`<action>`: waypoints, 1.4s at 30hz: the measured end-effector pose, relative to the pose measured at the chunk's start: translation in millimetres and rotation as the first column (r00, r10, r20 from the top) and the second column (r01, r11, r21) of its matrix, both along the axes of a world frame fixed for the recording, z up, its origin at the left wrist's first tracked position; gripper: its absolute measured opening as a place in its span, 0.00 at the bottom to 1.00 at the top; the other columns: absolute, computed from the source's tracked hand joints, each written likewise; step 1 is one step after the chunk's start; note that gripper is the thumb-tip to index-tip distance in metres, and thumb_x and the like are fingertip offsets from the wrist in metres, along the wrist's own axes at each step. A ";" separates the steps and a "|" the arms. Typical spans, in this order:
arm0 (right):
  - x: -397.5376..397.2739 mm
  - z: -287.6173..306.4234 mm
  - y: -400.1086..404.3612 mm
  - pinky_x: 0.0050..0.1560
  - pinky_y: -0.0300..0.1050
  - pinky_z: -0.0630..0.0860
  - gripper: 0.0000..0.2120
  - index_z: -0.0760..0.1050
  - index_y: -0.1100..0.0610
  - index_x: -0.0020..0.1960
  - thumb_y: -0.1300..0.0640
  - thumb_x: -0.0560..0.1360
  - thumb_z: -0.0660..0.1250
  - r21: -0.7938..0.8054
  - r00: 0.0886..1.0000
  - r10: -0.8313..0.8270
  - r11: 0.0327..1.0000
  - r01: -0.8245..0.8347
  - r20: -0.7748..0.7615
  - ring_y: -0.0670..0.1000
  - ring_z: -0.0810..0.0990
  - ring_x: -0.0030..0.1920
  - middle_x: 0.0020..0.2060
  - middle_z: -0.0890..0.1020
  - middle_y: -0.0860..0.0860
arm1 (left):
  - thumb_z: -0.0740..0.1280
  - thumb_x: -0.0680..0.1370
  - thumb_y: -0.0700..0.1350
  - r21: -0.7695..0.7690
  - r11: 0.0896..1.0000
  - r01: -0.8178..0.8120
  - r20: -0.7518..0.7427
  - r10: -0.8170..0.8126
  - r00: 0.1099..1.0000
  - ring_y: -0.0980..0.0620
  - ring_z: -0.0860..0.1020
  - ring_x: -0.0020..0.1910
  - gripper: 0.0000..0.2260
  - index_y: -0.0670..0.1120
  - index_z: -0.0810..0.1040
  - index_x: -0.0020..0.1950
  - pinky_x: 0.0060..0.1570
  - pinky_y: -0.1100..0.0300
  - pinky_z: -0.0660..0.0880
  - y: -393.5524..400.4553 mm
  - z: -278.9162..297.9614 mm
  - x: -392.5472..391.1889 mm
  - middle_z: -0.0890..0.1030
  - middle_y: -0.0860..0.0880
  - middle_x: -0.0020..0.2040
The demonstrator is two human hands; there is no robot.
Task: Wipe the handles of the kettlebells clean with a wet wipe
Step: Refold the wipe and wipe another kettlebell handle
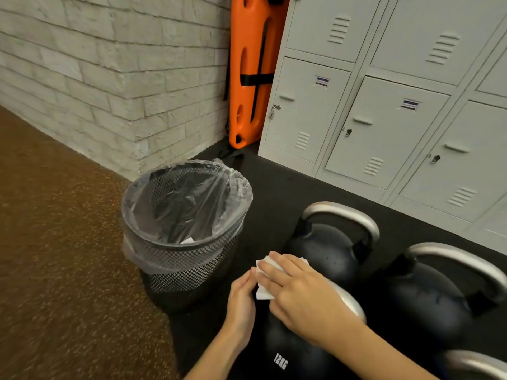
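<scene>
Pressing flat on a white wet wipe (264, 281), the right hand (299, 289) lay with straight fingers over the silver handle (354, 305) of the nearest kettlebell (288, 352), the black one marked 12KG. The left hand (242, 300) sat just left of that kettlebell's handle, its fingertips touching the wipe's near edge; whether they pinched the wipe or only steadied it could not be told. Beyond that kettlebell stood a second black kettlebell (329, 253) with a silver handle, and to the right of it a third (428, 300); a further silver handle (477, 363) showed at the lower right corner. Just left of the 12KG kettlebell stood a black mesh wastebasket (186, 264) lined with a clear bag (192, 198), a scrap of white lying inside. Farther beyond were grey lockers (384, 105), an orange board (252, 72) and a pale brick wall (109, 64).
</scene>
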State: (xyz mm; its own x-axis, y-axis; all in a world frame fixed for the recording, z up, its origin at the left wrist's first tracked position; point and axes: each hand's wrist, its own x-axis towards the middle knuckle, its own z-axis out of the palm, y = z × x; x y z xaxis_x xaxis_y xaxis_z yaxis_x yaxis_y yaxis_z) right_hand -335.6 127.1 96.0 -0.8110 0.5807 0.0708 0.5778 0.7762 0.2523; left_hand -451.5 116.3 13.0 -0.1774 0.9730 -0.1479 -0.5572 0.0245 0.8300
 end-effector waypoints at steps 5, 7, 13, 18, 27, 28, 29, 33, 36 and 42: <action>19.0 13.8 -5.0 0.62 0.42 0.76 0.20 0.83 0.47 0.54 0.48 0.68 0.59 -0.059 0.999 0.031 0.998 -0.033 -0.045 0.46 0.78 0.63 0.58 0.81 0.40 | 0.53 0.81 0.37 0.011 1.000 -0.028 -0.011 0.028 1.000 0.53 0.83 0.44 0.15 0.33 0.79 0.52 0.44 0.64 0.78 -1.4 -0.5 0.9 0.85 0.41 0.44; 16.8 13.2 -2.8 0.61 0.45 0.78 0.21 0.83 0.47 0.56 0.48 0.69 0.57 -0.050 1.000 0.020 0.999 -0.021 -0.015 0.47 0.78 0.63 0.59 0.82 0.41 | 0.53 0.82 0.37 0.001 0.999 -0.036 -0.038 0.036 0.999 0.54 0.82 0.44 0.16 0.35 0.80 0.50 0.46 0.61 0.78 -0.8 -3.8 2.4 0.85 0.43 0.44; 20.0 4.0 -3.3 0.65 0.50 0.74 0.25 0.80 0.49 0.63 0.48 0.72 0.53 -0.018 0.996 0.032 0.999 -0.031 0.080 0.49 0.74 0.68 0.64 0.79 0.44 | 0.53 0.82 0.40 0.013 1.000 -0.002 -0.029 0.002 1.000 0.54 0.82 0.44 0.17 0.31 0.77 0.56 0.45 0.63 0.78 -1.0 -6.5 2.2 0.83 0.39 0.47; 23.3 5.6 -5.3 0.63 0.49 0.76 0.25 0.79 0.49 0.63 0.48 0.72 0.54 0.009 0.999 0.003 1.000 -0.003 0.036 0.49 0.77 0.66 0.64 0.79 0.44 | 0.55 0.81 0.42 0.002 1.000 -0.019 -0.036 0.019 0.999 0.55 0.81 0.43 0.16 0.33 0.79 0.53 0.44 0.66 0.77 1.1 -9.4 4.5 0.84 0.43 0.43; 17.2 -10.8 -1.4 0.67 0.53 0.63 0.24 0.79 0.54 0.64 0.51 0.68 0.66 0.104 0.997 0.060 0.992 -0.065 0.053 0.54 0.75 0.67 0.64 0.80 0.48 | 0.54 0.83 0.42 -0.047 0.999 0.000 -0.041 -0.001 0.999 0.51 0.83 0.50 0.16 0.38 0.80 0.56 0.49 0.62 0.79 0.1 -7.4 3.3 0.83 0.39 0.53; 16.4 -10.7 -1.2 0.67 0.54 0.62 0.24 0.79 0.54 0.63 0.51 0.68 0.65 0.100 0.997 0.055 0.993 -0.060 0.046 0.54 0.75 0.67 0.63 0.80 0.48 | 0.54 0.83 0.42 -0.054 0.998 -0.011 -0.035 0.009 0.999 0.51 0.83 0.50 0.16 0.37 0.80 0.55 0.48 0.62 0.79 -0.1 -6.9 3.6 0.83 0.38 0.53; 14.1 -11.1 -0.4 0.67 0.52 0.64 0.24 0.80 0.54 0.62 0.51 0.67 0.67 0.099 0.997 0.049 0.994 -0.054 0.051 0.54 0.76 0.67 0.63 0.81 0.49 | 0.55 0.82 0.42 -0.058 0.998 -0.018 -0.036 0.016 0.999 0.50 0.82 0.50 0.16 0.37 0.80 0.56 0.50 0.61 0.78 -0.3 -6.4 4.0 0.83 0.38 0.53; -4.1 -16.1 3.0 0.66 0.54 0.73 0.27 0.80 0.59 0.60 0.50 0.63 0.77 0.035 0.984 -0.009 0.999 0.002 0.178 0.57 0.77 0.65 0.60 0.82 0.54 | 0.56 0.82 0.41 -0.051 0.999 -0.009 -0.052 0.006 0.999 0.51 0.83 0.51 0.14 0.42 0.82 0.54 0.50 0.62 0.79 -1.2 -4.7 3.8 0.85 0.42 0.51; -15.1 -13.1 3.8 0.63 0.54 0.74 0.24 0.82 0.57 0.59 0.50 0.65 0.77 0.034 0.966 -0.088 0.996 0.082 0.244 0.57 0.79 0.62 0.58 0.83 0.53 | 0.55 0.82 0.40 -0.040 0.999 0.010 -0.032 -0.011 0.999 0.54 0.84 0.47 0.14 0.40 0.80 0.55 0.44 0.66 0.79 -1.4 -5.8 1.8 0.85 0.42 0.51; -11.6 14.5 8.1 0.62 0.52 0.71 0.22 0.62 0.52 0.75 0.55 0.82 0.55 -0.152 0.993 -0.115 0.981 0.119 0.036 0.56 0.74 0.63 0.68 0.72 0.51 | 0.54 0.81 0.35 0.002 1.000 -0.008 -0.029 0.008 1.000 0.58 0.82 0.40 0.14 0.38 0.80 0.48 0.40 0.68 0.77 -0.7 -8.0 3.2 0.84 0.47 0.40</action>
State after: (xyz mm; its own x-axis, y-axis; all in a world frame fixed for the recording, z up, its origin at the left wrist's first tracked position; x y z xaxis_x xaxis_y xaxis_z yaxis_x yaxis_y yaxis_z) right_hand -347.2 135.1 110.5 -0.7373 0.6738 -0.0475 0.6615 0.7345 0.1515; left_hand -448.3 115.6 4.9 -0.1895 0.9718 -0.1405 -0.5333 0.0183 0.8457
